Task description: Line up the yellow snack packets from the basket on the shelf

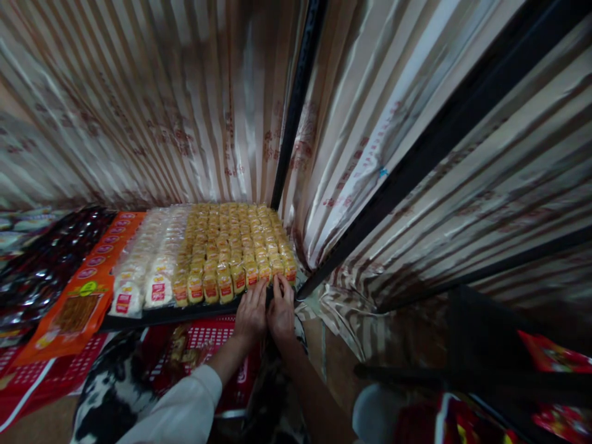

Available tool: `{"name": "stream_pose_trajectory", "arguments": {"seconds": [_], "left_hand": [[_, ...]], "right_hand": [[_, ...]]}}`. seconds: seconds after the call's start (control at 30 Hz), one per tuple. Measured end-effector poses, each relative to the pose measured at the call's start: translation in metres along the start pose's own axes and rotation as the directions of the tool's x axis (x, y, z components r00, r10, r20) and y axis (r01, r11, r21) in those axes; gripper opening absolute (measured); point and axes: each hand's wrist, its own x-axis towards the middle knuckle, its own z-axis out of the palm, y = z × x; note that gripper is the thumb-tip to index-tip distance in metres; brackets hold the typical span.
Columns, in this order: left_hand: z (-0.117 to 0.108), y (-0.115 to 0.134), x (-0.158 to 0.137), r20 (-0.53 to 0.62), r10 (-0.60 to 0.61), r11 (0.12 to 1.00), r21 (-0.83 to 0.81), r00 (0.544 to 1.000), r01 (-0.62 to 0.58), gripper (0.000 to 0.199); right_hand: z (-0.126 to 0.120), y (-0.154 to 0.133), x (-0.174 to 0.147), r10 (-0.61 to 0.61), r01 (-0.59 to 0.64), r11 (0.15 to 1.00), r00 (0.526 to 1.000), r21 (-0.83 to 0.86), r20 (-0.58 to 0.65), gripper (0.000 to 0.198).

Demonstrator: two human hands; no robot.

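Small yellow-wrapped snack packs (225,253) with red labels stand in tight rows on a black shelf (157,317). At the shelf's front right corner, my left hand (251,314) rests its outstretched fingertips against the front packs. Close beside it, my right hand (280,311) touches the front packs near the end of the row, its fingers extended and slightly apart. Neither hand is visibly wrapped around a pack. White-wrapped packs (160,277) with red labels fill the rows left of the yellow ones.
An orange snack bag (87,287) and dark shiny packets (50,265) lie farther left. Below the shelf is a red basket (210,333) with some gold-wrapped pieces. Black posts (296,111) and a striped curtain (222,123) stand behind. Red packets (559,357) appear at lower right.
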Motion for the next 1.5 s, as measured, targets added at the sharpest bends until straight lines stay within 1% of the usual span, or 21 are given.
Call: {"name": "stream_pose_trajectory", "arguments": {"seconds": [0.1, 0.3, 0.4, 0.53, 0.67, 0.87, 1.03, 1.2, 1.4, 1.5], "left_hand": [[-0.002, 0.002, 0.002, 0.02, -0.024, 1.0, 0.005, 1.0, 0.024, 0.046], [-0.003, 0.001, 0.001, -0.016, 0.018, 1.0, 0.018, 1.0, -0.017, 0.045], [-0.003, -0.001, -0.001, -0.001, 0.031, 0.999, 0.031, 1.0, -0.031, 0.045], [-0.003, -0.003, 0.0, 0.013, 0.054, 0.997, 0.048, 0.998, -0.055, 0.044], [-0.002, -0.004, 0.0, 0.004, 0.067, 0.997, 0.038, 0.998, -0.067, 0.044], [-0.006, -0.001, 0.0, -0.001, 0.049, 0.998, 0.025, 0.999, -0.049, 0.043], [-0.009, 0.001, 0.001, 0.004, 0.044, 0.999, 0.022, 0.999, -0.044, 0.043], [-0.008, 0.001, 0.0, 0.0, 0.052, 0.997, 0.056, 0.999, -0.052, 0.042], [-0.008, 0.002, 0.001, 0.006, 0.032, 0.998, 0.059, 0.999, -0.033, 0.039], [-0.008, 0.002, 0.001, 0.015, 0.035, 0.998, 0.042, 0.999, -0.036, 0.04]], "right_hand": [[0.0, 0.001, 0.001, -0.005, 0.005, 1.0, 1.0, -0.005, 0.001, 0.059], [0.002, 0.001, -0.002, -0.031, 0.03, 0.996, 0.999, -0.08, -0.017, 0.055], [0.004, 0.0, -0.003, -0.041, 0.037, 0.993, 0.999, -0.11, -0.036, 0.052], [0.007, -0.001, -0.004, -0.038, 0.033, 0.996, 0.997, -0.088, -0.061, 0.052], [0.005, -0.002, -0.005, -0.048, 0.046, 0.998, 0.998, -0.047, -0.05, 0.056], [-0.001, -0.006, -0.007, -0.064, 0.063, 0.998, 0.996, -0.02, -0.061, 0.062], [0.004, -0.003, -0.01, -0.057, 0.054, 0.998, 0.996, -0.037, -0.063, 0.07], [0.011, 0.004, -0.011, -0.091, 0.087, 0.995, 0.993, -0.053, -0.078, 0.067], [0.014, 0.008, -0.009, -0.066, 0.063, 0.996, 0.997, -0.06, -0.041, 0.062], [0.015, 0.008, -0.009, -0.051, 0.047, 0.997, 0.998, -0.065, -0.049, 0.06]]}}
